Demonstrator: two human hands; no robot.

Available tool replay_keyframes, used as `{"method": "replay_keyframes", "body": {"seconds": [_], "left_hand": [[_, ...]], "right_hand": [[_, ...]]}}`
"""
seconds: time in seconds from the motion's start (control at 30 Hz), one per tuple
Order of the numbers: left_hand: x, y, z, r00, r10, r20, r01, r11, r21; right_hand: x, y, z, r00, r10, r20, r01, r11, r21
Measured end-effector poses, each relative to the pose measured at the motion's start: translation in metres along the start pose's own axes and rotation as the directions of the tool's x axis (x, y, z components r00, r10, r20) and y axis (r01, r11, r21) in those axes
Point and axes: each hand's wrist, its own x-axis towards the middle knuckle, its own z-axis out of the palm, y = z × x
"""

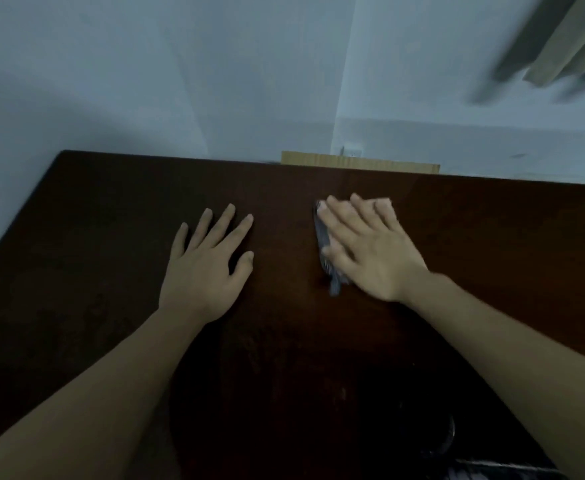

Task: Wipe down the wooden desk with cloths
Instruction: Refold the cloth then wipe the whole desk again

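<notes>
The dark brown wooden desk (93, 237) fills the lower part of the head view. My left hand (208, 268) lies flat on it left of centre, fingers straight and spread, with nothing under it. To its right, my right hand (370, 247) presses flat on a small grey cloth (324, 239), fingers straight. Most of the cloth is hidden under the palm; a strip shows along the thumb side and a blurred tip shows below the thumb. The right hand looks motion-blurred.
Pale walls meet in a corner behind the desk. A light wooden board (360, 162) stands behind the far edge, with a white wall socket (351, 152) above it. Blurred curtain folds (554, 46) hang at the top right. The desk's left edge runs diagonally.
</notes>
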Motion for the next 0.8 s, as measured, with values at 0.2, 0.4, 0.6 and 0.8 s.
{"method": "replay_keyframes", "body": {"seconds": [0.2,0.4,0.6,0.8], "left_hand": [[0.001,0.001,-0.002,0.999,-0.014,0.031,0.013,1.0,0.008],[0.0,0.001,-0.003,1.0,0.0,0.012,0.0,1.0,-0.005],[0.001,0.0,-0.002,0.999,0.004,0.036,-0.004,1.0,-0.013],[-0.002,0.0,-0.001,1.0,0.01,0.013,-0.01,0.999,-0.032]], "right_hand": [[0.002,-0.021,-0.003,0.996,0.088,0.015,-0.089,0.995,0.034],[-0.089,-0.073,0.016,0.966,-0.253,0.056,0.252,0.967,0.029],[-0.005,-0.029,0.002,0.988,-0.151,0.007,0.151,0.988,-0.026],[0.091,-0.002,-0.014,0.993,0.104,-0.052,-0.103,0.994,0.022]]}}
